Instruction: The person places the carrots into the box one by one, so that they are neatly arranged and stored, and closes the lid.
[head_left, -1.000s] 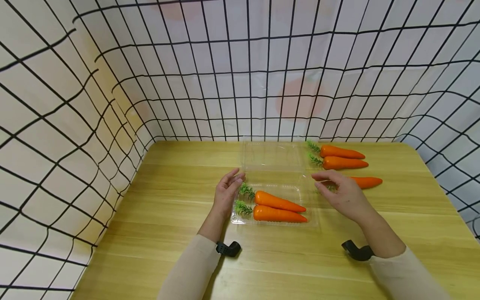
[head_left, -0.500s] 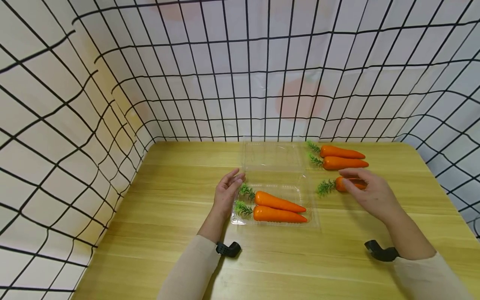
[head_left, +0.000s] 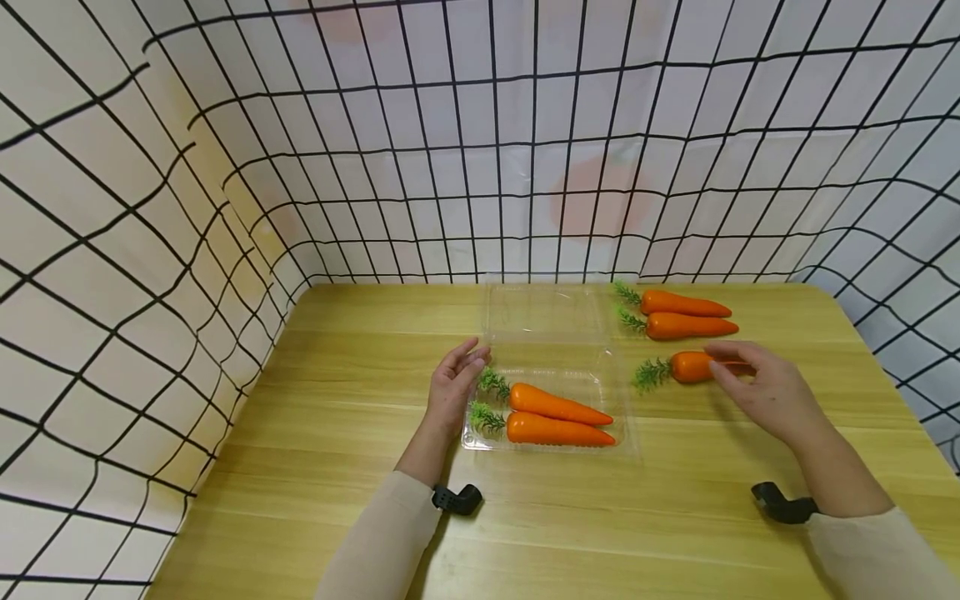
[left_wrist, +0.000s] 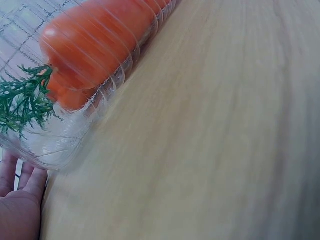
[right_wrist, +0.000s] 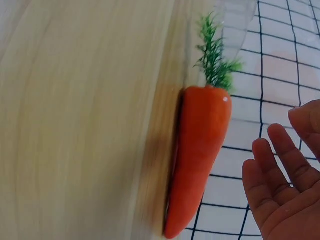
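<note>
Two orange carrots (head_left: 558, 404) with green leafy tops lie side by side in the base of a clear plastic clamshell box (head_left: 581, 383). My left hand (head_left: 448, 387) is at the left side of that box, its fingers extended along the wall; in the left wrist view the fingers (left_wrist: 34, 182) show just below the box corner. My right hand (head_left: 768, 392) is held over the narrow end of a third carrot (head_left: 690, 367) on the table. In the right wrist view, the fingers (right_wrist: 265, 182) are spread and apart from that carrot (right_wrist: 200, 150).
The box's clear lid (head_left: 545, 310) lies folded back behind its base. Two more carrots (head_left: 690, 325) lie at the back right of the wooden table (head_left: 337, 417). White walls with a black grid (head_left: 450, 167) surround the table at the back and sides.
My right hand has moved rightward, from beside the box and over the loose carrot's leaves to its narrow end. The left hand and the boxed carrots have stayed in place.
</note>
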